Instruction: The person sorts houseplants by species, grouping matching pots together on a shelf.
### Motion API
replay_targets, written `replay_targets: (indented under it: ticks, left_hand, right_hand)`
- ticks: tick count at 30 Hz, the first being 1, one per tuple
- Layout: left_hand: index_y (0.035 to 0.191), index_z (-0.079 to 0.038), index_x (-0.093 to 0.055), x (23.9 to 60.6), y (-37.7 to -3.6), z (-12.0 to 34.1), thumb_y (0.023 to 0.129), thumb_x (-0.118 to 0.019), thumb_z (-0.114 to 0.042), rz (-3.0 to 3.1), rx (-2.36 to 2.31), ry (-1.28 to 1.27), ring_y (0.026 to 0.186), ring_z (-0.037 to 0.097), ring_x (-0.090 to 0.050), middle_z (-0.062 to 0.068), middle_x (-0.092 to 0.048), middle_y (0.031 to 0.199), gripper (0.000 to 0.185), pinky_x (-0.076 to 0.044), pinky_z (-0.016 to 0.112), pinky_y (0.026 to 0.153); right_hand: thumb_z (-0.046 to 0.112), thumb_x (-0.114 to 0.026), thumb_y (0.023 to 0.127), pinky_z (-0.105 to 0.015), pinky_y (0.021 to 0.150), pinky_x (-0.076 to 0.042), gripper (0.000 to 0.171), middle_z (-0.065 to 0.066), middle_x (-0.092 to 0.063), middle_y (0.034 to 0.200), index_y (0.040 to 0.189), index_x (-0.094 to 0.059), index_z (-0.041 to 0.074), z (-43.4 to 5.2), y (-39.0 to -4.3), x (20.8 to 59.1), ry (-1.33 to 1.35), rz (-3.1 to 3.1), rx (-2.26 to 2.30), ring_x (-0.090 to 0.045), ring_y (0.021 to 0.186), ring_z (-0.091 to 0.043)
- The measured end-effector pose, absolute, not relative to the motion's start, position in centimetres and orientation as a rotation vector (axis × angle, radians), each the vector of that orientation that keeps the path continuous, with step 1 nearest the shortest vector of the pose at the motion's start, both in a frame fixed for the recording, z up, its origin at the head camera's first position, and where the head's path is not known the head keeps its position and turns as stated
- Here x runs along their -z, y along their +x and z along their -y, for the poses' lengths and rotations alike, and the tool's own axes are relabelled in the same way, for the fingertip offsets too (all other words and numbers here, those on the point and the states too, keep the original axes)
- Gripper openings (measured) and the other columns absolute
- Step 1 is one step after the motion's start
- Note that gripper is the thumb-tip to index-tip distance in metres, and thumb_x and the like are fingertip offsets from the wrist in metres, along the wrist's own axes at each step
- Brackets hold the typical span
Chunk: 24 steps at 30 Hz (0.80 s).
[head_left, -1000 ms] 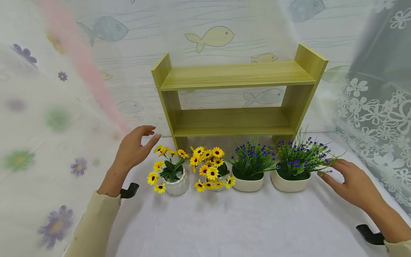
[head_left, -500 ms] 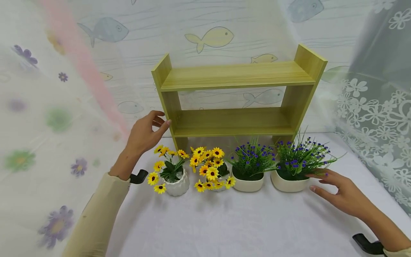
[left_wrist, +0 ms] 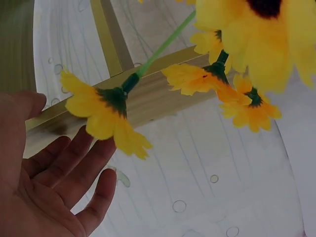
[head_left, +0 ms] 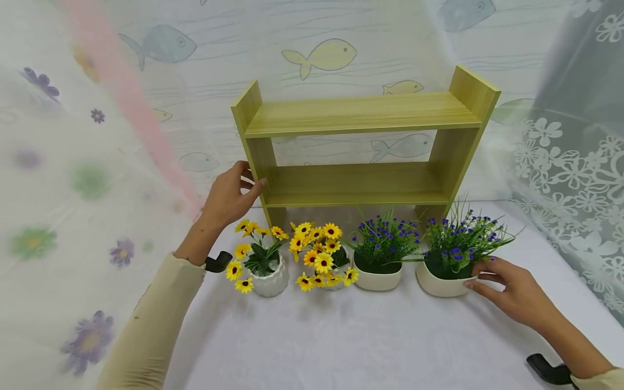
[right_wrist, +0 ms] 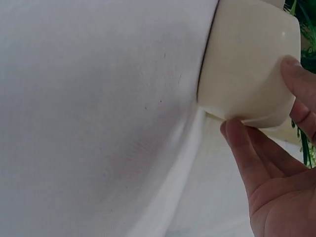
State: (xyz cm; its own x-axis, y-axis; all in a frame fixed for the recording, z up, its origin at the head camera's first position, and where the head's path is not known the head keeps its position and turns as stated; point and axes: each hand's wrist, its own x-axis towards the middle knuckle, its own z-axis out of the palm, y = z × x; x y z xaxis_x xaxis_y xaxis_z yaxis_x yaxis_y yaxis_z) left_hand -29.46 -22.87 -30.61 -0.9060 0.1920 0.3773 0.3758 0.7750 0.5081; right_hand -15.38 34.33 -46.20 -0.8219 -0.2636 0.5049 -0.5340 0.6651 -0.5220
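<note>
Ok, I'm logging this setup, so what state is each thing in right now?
shelf: upright, both boards bare.
left hand: fingers straight, touching the shelf's left post.
right hand: grip on the right pot's side.
right purple-flower pot: tilted, lifted at one edge.
other purple-flower pot: upright on the cloth.
two yellow-flower pots: upright, side by side.

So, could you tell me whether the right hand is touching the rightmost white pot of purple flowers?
Touching. The right wrist view shows the right hand with thumb and fingers pressed against the white pot; the head view agrees.
</note>
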Motion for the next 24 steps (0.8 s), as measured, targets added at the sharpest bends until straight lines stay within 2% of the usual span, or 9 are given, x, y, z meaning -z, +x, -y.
replay_targets:
  ticks: [11, 24]
  left_hand:
    - [0.148, -0.001, -0.047, 30.7, -29.6, 22.7, 0.105, -0.067, -0.029, 2.683, 0.890, -0.467, 0.109, 0.034, -0.074, 0.017, -0.062, 0.130, 0.055, -0.063, 0.052, 0.085]
    - [0.148, 0.001, -0.045, 30.4, -29.8, 22.5, 0.104, -0.067, -0.026, 2.731, 0.910, -0.458, 0.109, 0.035, -0.072, 0.018, -0.062, 0.127, 0.056, -0.064, 0.051, 0.085]
  right_hand:
    - [-0.007, -0.095, 0.064, -0.002, 0.085, -0.050, 0.047, 0.007, -0.066, 0.092, 0.095, -0.071, 0.019, -35.0, -15.2, 44.8, 0.620, 2.454, -0.776, -0.063, 0.100, 0.014]
    - [-0.004, -0.095, 0.066, 0.002, 0.087, -0.044, 0.044, 0.009, -0.063, 0.093, 0.095, -0.070, 0.019, -35.5, -14.6, 40.2, 0.617, 2.449, -0.650, -0.049, 0.103, 0.022]
